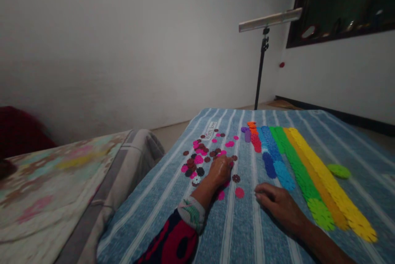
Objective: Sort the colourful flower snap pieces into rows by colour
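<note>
My left hand point(220, 170) reaches down over a loose scatter of flower-shaped plastic discs, its fingers bent together at the cloth. Pink shows at its fingertips, but I cannot make out whether a disc is between them. Around it lie pink discs point(199, 159), brown discs point(236, 178), black discs point(200, 171) and a pale disc point(196, 180). My right hand point(277, 202) rests on the cloth with curled fingers; their inside is hidden. Beside it run overlapping rows of blue discs point(269, 165), green discs point(298, 171), orange discs point(327, 196) and yellow discs point(336, 185).
A blue striped cloth point(240, 235) covers the surface. Red discs point(256, 142) and purple discs point(247, 135) lie towards its far side, a lime disc point(338, 171) at right. A patterned cover point(61, 190) is at left; a black stand point(261, 70) rises behind.
</note>
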A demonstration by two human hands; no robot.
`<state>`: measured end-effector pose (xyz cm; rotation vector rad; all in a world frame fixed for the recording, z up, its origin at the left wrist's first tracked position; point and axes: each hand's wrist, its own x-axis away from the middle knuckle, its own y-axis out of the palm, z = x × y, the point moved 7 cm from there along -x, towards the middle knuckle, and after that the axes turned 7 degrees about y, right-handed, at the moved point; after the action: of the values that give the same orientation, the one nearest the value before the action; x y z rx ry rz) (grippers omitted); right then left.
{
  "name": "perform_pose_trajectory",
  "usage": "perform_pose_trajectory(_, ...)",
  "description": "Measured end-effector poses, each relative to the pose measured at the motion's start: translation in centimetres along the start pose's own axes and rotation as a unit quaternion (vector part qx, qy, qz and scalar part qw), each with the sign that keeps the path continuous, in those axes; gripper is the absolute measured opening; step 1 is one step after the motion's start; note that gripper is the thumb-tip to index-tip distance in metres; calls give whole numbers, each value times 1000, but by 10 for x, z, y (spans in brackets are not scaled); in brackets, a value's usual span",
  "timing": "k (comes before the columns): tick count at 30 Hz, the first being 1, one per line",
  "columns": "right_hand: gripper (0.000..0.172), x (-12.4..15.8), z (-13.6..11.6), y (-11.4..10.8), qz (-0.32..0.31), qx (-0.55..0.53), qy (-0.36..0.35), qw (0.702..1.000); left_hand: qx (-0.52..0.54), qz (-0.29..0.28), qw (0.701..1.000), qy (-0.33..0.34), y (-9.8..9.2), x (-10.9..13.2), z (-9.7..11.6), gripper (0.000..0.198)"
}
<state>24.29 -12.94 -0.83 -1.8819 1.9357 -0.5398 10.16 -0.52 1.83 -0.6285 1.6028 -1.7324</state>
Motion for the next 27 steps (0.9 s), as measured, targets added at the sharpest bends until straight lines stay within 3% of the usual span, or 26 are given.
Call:
perform_pose_trajectory(18, 28, 2, 10, 4, 17, 25, -5, 1000, 35, 32, 999, 2, 16, 8, -1, 29)
perform_pose_trajectory(27, 27, 1, 18, 7, 34, 1, -25, 999, 104, 74, 992, 1, 20, 8, -8, 26)
